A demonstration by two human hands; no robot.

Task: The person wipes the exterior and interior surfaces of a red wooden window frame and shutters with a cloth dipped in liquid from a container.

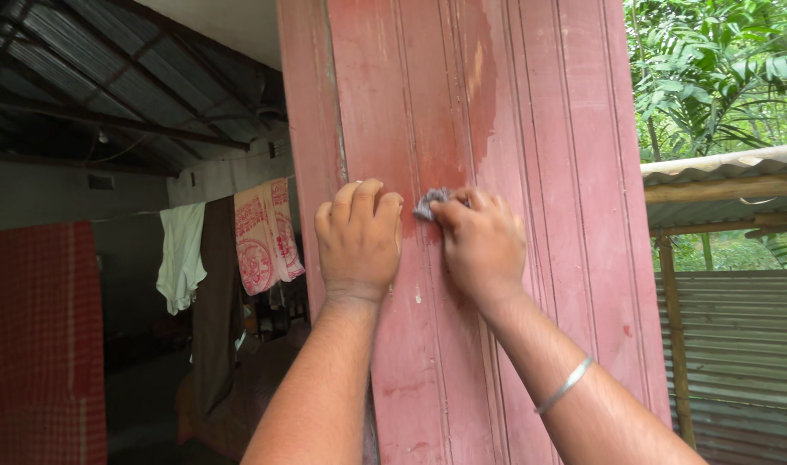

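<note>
Grey abrasive scrap (431, 203), small and crumpled, pinched at fingertips of right hand (482, 247), pressed flat against red grooved wooden door (531, 172). Sits up and left of right knuckles, at top edge of the fist, touching the panel. Right hand curled tight, clamped on the scrap. Left hand (359, 241) just beside, fingers together and curled, resting on the door, holding nothing visible; scrap just right of its fingertips. Door grooves run vertical, so long axis up-down; darker red patch directly above the scrap, paler worn paint below. Silver bangle (566, 385) on right wrist. Hanging laundry (238, 245) well off left, corrugated metal fence (738, 353) right.
</note>
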